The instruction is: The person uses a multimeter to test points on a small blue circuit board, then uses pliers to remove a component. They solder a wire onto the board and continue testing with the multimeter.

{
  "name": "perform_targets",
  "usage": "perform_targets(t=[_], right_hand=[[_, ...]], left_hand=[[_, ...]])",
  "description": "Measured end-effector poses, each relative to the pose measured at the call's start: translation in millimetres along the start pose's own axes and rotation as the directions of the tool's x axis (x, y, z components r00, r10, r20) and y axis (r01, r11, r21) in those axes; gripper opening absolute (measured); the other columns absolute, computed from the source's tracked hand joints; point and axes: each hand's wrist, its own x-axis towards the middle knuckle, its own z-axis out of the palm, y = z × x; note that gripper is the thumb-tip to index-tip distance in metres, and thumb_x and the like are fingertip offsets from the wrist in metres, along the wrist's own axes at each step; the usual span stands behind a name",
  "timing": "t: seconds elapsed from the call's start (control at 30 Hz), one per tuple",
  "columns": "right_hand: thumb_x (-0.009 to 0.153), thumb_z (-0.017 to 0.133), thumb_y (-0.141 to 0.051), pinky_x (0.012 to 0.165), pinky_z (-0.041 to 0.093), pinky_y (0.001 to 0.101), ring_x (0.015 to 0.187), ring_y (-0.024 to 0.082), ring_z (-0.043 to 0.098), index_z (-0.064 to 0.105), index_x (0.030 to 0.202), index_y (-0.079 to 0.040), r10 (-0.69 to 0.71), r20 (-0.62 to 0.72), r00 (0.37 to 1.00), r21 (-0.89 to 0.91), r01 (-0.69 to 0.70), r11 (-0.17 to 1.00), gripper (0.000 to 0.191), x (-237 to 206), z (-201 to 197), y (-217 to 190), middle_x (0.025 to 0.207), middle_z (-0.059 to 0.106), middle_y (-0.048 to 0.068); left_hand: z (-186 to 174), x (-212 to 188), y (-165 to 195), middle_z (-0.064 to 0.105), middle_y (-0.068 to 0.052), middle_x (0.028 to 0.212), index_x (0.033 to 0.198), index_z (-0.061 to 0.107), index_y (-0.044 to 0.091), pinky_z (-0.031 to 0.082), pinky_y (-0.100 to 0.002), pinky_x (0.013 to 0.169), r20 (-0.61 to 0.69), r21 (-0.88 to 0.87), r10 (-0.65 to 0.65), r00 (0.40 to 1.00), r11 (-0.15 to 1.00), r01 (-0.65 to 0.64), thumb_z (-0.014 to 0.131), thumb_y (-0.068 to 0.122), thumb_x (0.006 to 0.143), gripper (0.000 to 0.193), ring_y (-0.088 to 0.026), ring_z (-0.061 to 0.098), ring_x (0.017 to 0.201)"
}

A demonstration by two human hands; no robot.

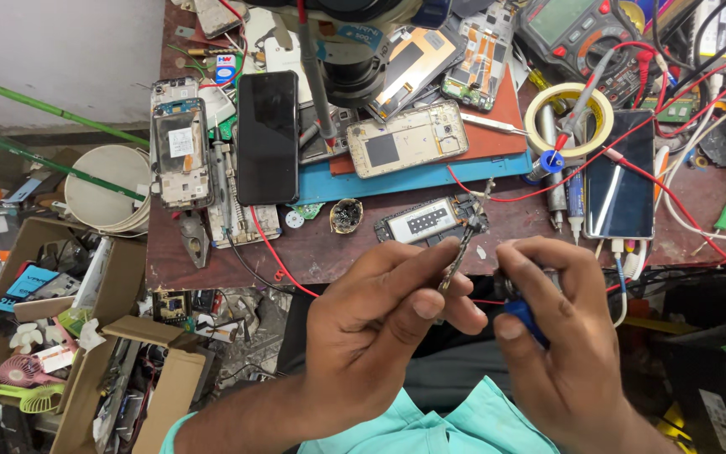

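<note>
1. A small round dish [346, 215] on the workbench [329, 252] holds a heap of tiny dark parts, too small to tell apart. An open cardboard box [10, 336] on the floor at the left holds a small pink fan [18, 370], a white fan piece and packets.
2. The left hand [380, 324] pinches a thin strip-shaped phone part [461, 244] between thumb and forefinger. The right hand [560, 336] is curled shut around a small dark tool with a blue handle [527, 315].
3. The strip sits between the two hands, just above the near edge of the bench, its lower end in the left fingertips.
4. Its long axis runs steeply, the free end pointing up and away towards a dismantled phone [430, 220] lying on the bench.
</note>
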Motion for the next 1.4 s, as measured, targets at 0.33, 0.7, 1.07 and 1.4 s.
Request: perform_targets(t=[0.33,0.7,1.07,1.4], right_hand=[[0.087,0.075,-0.02,0.097,0.035,0.0522,0.11,0.038,0.051,0.068,0.125,-0.015,-0.168,-0.076,0.983,-0.575,0.095,0.813,0.039,5.1,-5.4,-21.0,0.121,0.057,0.018],[0.085,0.079,-0.02,0.093,0.035,0.0466,0.107,0.031,0.052,0.069,0.128,-0.014,-0.094,-0.072,0.993,-0.512,0.044,0.858,0.045,2.8,-1.9,-22.2,0.119,0.06,0.013],[0.084,0.078,-0.017,0.089,0.039,0.0437,0.1,0.027,0.055,0.067,0.13,-0.012,-0.03,-0.022,0.999,-0.365,0.02,0.931,0.048,2.3,-1.8,-20.2,0.118,0.063,0.012],[0.085,0.075,-0.017,0.086,0.044,0.0409,0.101,0.028,0.058,0.066,0.132,-0.01,0.003,0.038,0.999,-0.273,0.008,0.962,0.048,2.4,-5.0,-17.5,0.119,0.064,0.011]], left_hand=[[-2.0,3.7,-0.2,0.072,-0.015,0.114,0.141,0.057,-0.007,0.065,-0.037,0.089,-0.033,-0.206,-0.244,0.969,0.951,0.232,0.048,0.016,0.114,0.036,-0.022,0.076,0.097],[2.8,3.0,-1.9,0.066,-0.013,0.123,0.142,0.06,-0.005,0.062,-0.028,0.097,-0.074,0.004,-0.07,0.995,0.997,0.071,0.057,0.008,0.114,0.031,-0.017,0.074,0.108],[1.8,2.8,-11.3,0.069,-0.012,0.12,0.135,0.066,-0.002,0.057,-0.019,0.081,-0.107,0.296,0.064,0.992,0.955,-0.03,0.067,0.002,0.107,0.029,-0.011,0.071,0.097],[-1.0,3.8,-19.9,0.071,-0.012,0.119,0.132,0.068,0.001,0.058,-0.021,0.086,-0.052,0.425,0.177,0.983,0.895,-0.138,0.07,0.002,0.106,0.026,-0.014,0.071,0.1]])
